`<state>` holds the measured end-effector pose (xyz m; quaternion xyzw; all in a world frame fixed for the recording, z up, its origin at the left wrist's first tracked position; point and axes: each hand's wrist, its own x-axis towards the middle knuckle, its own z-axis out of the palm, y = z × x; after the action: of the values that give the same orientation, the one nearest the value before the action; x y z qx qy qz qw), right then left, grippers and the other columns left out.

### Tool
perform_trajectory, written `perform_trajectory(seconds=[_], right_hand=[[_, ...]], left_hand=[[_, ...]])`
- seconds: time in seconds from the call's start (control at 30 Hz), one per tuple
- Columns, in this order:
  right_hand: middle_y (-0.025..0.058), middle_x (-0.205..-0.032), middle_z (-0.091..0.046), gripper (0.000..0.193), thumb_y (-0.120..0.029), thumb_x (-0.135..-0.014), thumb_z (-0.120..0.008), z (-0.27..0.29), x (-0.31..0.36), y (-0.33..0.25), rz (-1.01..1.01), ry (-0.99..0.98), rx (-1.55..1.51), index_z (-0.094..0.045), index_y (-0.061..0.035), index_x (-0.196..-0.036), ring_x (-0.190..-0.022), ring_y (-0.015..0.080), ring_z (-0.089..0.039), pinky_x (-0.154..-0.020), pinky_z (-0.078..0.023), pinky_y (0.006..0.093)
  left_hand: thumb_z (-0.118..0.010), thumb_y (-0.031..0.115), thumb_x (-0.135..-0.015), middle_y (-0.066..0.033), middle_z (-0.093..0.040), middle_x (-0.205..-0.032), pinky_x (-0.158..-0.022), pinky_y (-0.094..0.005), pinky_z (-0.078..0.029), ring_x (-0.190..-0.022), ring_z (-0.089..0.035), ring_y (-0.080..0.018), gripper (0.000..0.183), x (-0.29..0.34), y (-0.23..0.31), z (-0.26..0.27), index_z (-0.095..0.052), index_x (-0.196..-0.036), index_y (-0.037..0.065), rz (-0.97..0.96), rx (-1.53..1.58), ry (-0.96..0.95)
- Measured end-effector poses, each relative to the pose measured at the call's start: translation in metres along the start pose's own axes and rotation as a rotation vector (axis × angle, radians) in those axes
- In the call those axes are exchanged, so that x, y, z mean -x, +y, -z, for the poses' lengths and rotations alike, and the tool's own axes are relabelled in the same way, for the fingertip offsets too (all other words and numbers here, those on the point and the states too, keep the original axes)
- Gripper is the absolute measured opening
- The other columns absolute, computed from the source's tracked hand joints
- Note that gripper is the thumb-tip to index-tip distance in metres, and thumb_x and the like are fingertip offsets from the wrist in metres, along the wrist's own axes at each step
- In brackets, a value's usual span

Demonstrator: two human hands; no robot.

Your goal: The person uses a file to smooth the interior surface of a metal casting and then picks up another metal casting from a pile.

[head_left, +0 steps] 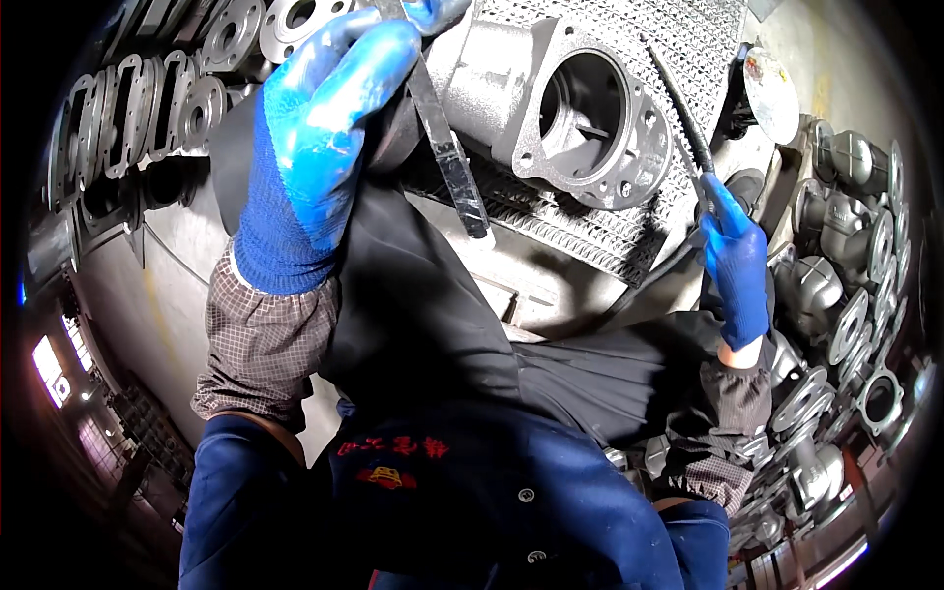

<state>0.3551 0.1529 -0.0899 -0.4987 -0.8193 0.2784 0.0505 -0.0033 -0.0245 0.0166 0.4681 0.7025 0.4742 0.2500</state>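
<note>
My right hand [734, 251] is gripping a rod [681, 108], slanting up-left; casting [497, 81] lying leftward. Left hand [334, 118]: hold, can't tell.

Grainy, matt grey metal on that casting [482, 93]! Under it, a rough, textured metal worktop [703, 54]. The left hand [339, 108] gleams in glossy-coated glove, knitted cuff below; dark bar [447, 147], scuffed sheen; matt black cloth [423, 295] across the lap.
</note>
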Motion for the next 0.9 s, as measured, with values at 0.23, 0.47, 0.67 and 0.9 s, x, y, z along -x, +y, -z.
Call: perform_trajectory(seconds=[0.23, 0.47, 0.67, 0.9], right_hand=[[0.0081, -0.087, -0.069, 0.023, 0.000, -0.087, -0.048, -0.001, 0.003, -0.031, -0.493, -0.206, -0.600, -0.066, 0.0012, -0.103, -0.063, 0.0141, -0.065, -0.055, -0.053, 0.0249], [0.0065, -0.075, -0.066, 0.015, -0.004, -0.083, -0.062, -0.016, -0.003, -0.065, -0.299, -0.119, -0.391, -0.067, 0.0005, -0.096, -0.059, 0.0092, -0.058, -0.056, -0.049, 0.0246], [0.0018, -0.080, -0.063, 0.020, -0.014, -0.086, -0.068, -0.026, -0.010, -0.053, -0.284, -0.015, -0.809, -0.067, 0.0018, -0.098, -0.068, 0.0068, -0.055, -0.062, -0.047, 0.0195], [-0.0001, -0.082, -0.062, 0.019, -0.009, -0.084, -0.072, -0.048, 0.003, -0.045, -0.184, 0.121, -0.746, -0.067, -0.0002, -0.099, -0.070, 0.0036, -0.054, -0.062, -0.045, 0.0175]], left_hand=[[-0.039, 0.018, -0.100, -0.0220, -0.052, -0.132, -0.105, -0.0427, -0.037, -0.123, -0.050, -0.0356, 0.036, -0.011, -0.014, 0.003, -0.052, -0.132, 0.011, -0.545, -0.066, -0.178], [-0.038, 0.014, -0.099, -0.0223, -0.053, -0.131, -0.105, -0.0413, -0.037, -0.122, -0.051, -0.0349, 0.035, -0.010, -0.014, 0.006, -0.054, -0.130, 0.008, -0.541, -0.198, -0.141], [-0.042, 0.021, -0.098, -0.0218, -0.054, -0.130, -0.106, -0.0379, -0.035, -0.124, -0.050, -0.0330, 0.039, -0.009, -0.014, 0.004, -0.055, -0.126, -0.002, -0.370, -0.125, -0.113], [-0.044, 0.020, -0.095, -0.0201, -0.055, -0.129, -0.106, -0.0335, -0.034, -0.124, -0.050, -0.0284, 0.041, -0.005, -0.005, -0.004, -0.056, -0.121, -0.009, -0.144, 0.117, -0.026]])
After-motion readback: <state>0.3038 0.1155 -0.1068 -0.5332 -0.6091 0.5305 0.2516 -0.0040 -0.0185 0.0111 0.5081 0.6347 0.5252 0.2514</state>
